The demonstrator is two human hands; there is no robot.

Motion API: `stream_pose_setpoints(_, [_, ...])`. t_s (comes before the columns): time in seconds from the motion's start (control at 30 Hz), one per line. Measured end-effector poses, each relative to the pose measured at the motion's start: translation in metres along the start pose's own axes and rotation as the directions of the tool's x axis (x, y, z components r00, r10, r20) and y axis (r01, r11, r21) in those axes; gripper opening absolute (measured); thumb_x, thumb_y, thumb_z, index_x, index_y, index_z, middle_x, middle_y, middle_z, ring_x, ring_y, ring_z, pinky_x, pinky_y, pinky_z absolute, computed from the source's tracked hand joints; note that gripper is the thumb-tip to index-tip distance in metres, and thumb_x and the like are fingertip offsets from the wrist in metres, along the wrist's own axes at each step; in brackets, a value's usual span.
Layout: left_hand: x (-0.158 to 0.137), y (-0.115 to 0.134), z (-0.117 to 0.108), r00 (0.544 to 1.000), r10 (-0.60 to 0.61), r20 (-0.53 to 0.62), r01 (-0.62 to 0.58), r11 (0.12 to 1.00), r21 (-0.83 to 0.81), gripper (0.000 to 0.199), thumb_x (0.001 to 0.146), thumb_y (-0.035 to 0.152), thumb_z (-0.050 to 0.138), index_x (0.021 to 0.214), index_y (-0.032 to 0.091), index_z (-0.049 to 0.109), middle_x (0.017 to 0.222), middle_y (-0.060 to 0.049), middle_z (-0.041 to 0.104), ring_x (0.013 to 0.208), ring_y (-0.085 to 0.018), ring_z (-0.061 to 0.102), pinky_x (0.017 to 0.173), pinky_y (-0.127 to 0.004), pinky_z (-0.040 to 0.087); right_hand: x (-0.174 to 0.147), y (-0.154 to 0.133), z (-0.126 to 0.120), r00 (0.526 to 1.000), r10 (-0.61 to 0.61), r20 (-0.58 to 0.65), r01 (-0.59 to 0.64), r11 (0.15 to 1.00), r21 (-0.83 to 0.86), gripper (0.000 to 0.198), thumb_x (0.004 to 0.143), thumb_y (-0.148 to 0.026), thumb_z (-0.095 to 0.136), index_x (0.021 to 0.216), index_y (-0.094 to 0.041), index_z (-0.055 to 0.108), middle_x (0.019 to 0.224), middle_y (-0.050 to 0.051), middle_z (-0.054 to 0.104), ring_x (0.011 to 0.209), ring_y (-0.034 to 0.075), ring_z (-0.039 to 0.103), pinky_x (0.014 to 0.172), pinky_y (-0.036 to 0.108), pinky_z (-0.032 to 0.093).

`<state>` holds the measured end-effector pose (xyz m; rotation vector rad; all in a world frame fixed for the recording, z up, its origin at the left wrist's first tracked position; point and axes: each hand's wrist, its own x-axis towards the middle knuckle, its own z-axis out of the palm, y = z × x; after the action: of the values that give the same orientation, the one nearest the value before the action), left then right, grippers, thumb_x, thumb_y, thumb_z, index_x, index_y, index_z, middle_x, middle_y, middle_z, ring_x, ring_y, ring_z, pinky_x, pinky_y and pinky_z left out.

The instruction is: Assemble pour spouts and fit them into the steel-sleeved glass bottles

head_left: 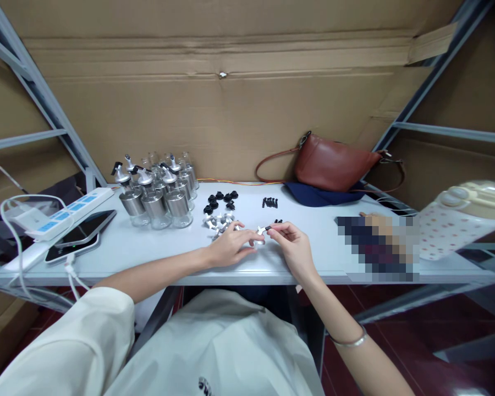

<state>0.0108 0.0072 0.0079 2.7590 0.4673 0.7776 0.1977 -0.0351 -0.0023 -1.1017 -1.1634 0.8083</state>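
Observation:
Near the table's front edge, my left hand (231,246) is closed on a silver pour spout (260,232). The fingers of my right hand (292,245) pinch the small black cap (266,227) at the spout's tip. Just beyond my left hand lies a pile of silver pour spouts (219,221). Behind that pile sit several black stoppers (216,199). Small black caps (269,202) lie in a row farther back, and a few more (278,221) rest close to my right fingers.
Glass bottles with steel bands (154,206) stand at the left, some topped with spouts. Farther left are a power strip (72,213) and phones (80,236) with white cables. A brown handbag (334,164) on dark blue cloth (313,197) and a dotted bottle (441,234) are at the right.

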Motion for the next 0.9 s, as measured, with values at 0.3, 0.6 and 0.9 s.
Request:
stream_pose_setpoints(0.3, [0.0002, -0.0011, 0.0007, 0.999, 0.046, 0.006, -0.046, 0.999, 0.021, 0.027, 0.092, 0.025, 0.044, 0.116, 0.014, 0.049, 0.112, -0.011, 0.066, 0.099, -0.018, 0.062, 0.099, -0.039, 0.032, -0.0002, -0.0007, 0.0006, 1.000, -0.014, 0.014, 0.014, 1.000, 0.027, 0.019, 0.067, -0.035, 0.072, 0.071, -0.020, 0.061, 0.084, 0.003, 0.066, 0.082, 0.018, 0.062, 0.081, 0.035, 0.047])
stream_pose_setpoints(0.6, [0.0000, -0.0030, 0.0030, 0.998, 0.058, 0.013, -0.058, 0.998, 0.010, 0.029, 0.094, 0.027, 0.041, 0.119, 0.015, 0.047, 0.117, -0.012, 0.063, 0.105, -0.019, 0.060, 0.096, -0.036, 0.038, 0.0004, 0.0031, -0.0008, 0.994, 0.035, 0.100, -0.052, 0.984, 0.170, 0.021, 0.073, -0.041, 0.069, 0.079, -0.021, 0.065, 0.075, 0.001, 0.064, 0.070, 0.014, 0.057, 0.073, 0.030, 0.046])
stream_pose_setpoints(0.9, [-0.0013, -0.0028, 0.0025, 0.996, 0.088, 0.008, -0.088, 0.996, -0.003, 0.029, 0.095, 0.029, 0.039, 0.119, 0.015, 0.047, 0.119, -0.012, 0.061, 0.115, -0.019, 0.056, 0.095, -0.034, 0.042, 0.0013, -0.0030, 0.0004, 0.933, 0.190, 0.306, -0.290, 0.899, 0.327, 0.026, 0.071, -0.042, 0.070, 0.091, -0.025, 0.068, 0.093, 0.002, 0.066, 0.082, 0.017, 0.059, 0.078, 0.032, 0.047])
